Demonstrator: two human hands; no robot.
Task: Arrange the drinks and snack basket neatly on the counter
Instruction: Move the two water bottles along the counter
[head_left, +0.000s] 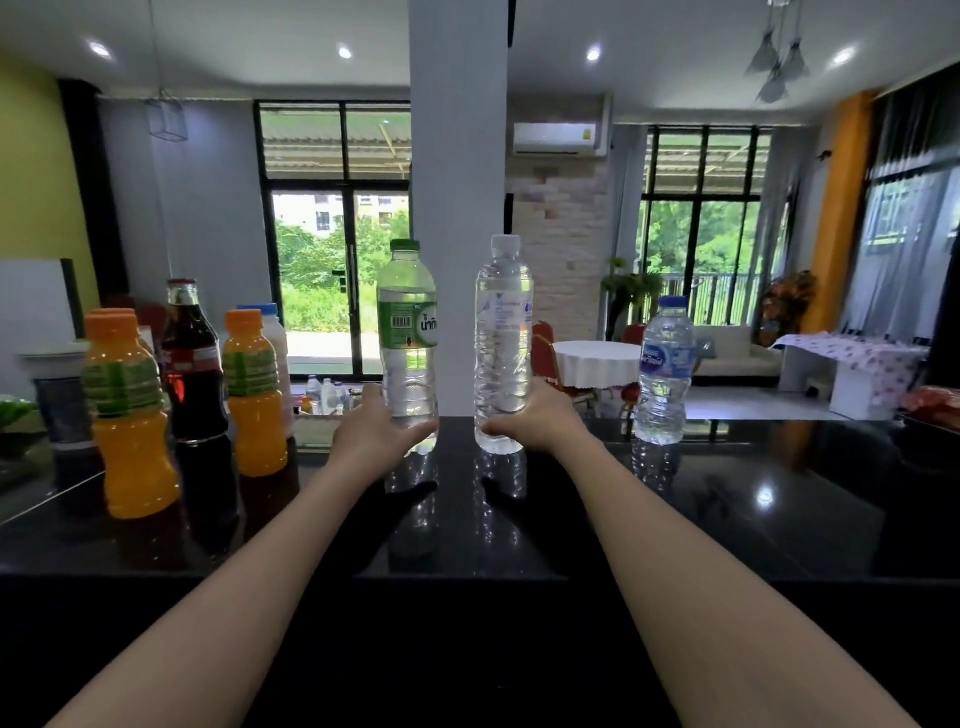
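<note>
Head-height view along two bare forearms stretched forward over a glossy black counter (727, 519). Left hand (382, 431) curled round the bottom of a green-labelled water bottle (408, 332), fingers wrapping across its near side, bottle upright under a green cap. Right hand (535, 421) clasping the lower part of a clear water bottle (503, 343) from its right flank, bottle upright under a clear cap. Only a narrow gap between the two grips, bottles side by side and not touching. Both bases down at the counter top, reflections directly beneath; resting or barely lifted, impossible to tell. Well to the right of the right hand's grip, a blue-labelled water bottle (665, 369) standing alone, blue cap on. To the left of the left hand's grip, a close cluster of drinks: nearest that grip an orange juice bottle (254, 395) with an orange cap, just behind it a white bottle (278, 338) with a blue cap, then a dark cola bottle (192, 364), and farthest from the grip, closest to the camera, a second orange juice bottle (130, 415), another orange cap peeking from behind it. Beyond both grips, a white pillar (457, 130) rising straight behind the held bottles. At the far right edge, well away from either grip, a red object (932, 402), cropped and too blurred to name.
</note>
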